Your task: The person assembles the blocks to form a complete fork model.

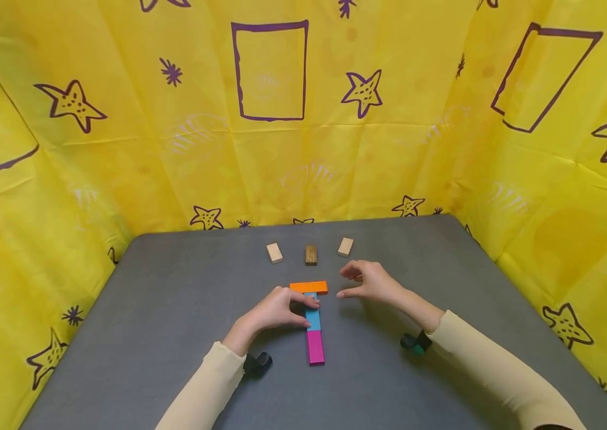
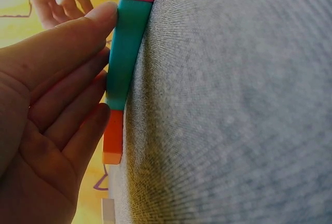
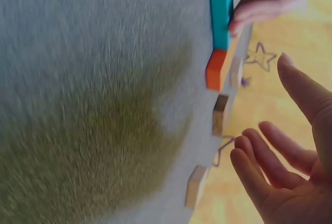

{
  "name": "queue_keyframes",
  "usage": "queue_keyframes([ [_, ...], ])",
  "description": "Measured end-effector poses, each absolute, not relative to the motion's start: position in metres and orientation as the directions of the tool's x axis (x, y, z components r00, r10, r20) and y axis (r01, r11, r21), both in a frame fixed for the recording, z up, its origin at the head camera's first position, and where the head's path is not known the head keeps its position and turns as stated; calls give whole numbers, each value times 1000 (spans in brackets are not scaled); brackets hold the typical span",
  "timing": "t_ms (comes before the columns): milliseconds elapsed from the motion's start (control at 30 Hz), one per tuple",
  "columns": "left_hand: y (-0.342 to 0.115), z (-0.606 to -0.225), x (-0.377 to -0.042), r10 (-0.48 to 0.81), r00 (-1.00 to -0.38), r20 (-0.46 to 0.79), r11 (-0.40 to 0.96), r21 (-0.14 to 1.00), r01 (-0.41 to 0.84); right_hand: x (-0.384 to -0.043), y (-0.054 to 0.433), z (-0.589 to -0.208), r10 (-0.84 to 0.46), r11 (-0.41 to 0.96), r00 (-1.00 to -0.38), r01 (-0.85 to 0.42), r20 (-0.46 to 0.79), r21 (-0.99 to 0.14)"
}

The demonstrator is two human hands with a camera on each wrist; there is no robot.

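Three coloured blocks form a T on the grey table: an orange block (image 1: pixel 303 288) lies crosswise at the far end, then a blue block (image 1: pixel 313 321), then a magenta block (image 1: pixel 316 348) nearest me. Thumb and fingertips of my left hand (image 1: pixel 276 309) touch the blue block (image 2: pixel 127 47) from above, without curling round it. To the right of the orange block, my right hand (image 1: pixel 372 283) hovers over the table, its thumb apart from loosely bent fingers. Nothing is in the right hand (image 3: pixel 290 177), as its wrist view shows.
Behind the T lie a pale wooden block (image 1: pixel 274 252), a dark brown wooden block (image 1: pixel 311 255) and another pale block (image 1: pixel 345 246). Yellow cloth (image 1: pixel 282 173) with drawn starfish surrounds the table (image 1: pixel 185 286) at the back and sides.
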State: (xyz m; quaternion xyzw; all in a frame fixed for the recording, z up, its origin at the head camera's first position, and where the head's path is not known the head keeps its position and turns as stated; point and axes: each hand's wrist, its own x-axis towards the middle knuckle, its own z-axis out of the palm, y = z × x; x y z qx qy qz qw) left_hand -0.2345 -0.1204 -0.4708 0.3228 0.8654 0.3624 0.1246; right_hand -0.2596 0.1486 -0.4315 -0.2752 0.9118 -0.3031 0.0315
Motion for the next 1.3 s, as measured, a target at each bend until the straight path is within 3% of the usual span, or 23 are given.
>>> queue_keyframes([
  [700, -122, -471, -231, 642, -766, -2, 526, 728, 439, -330, 166, -452, -300, 743, -949, -296, 97, -600],
  [1300, -121, -470, -231, 636, -771, 7, 542, 707, 454, -364, 169, -460, -171, 786, -984, -168, 51, -596],
])
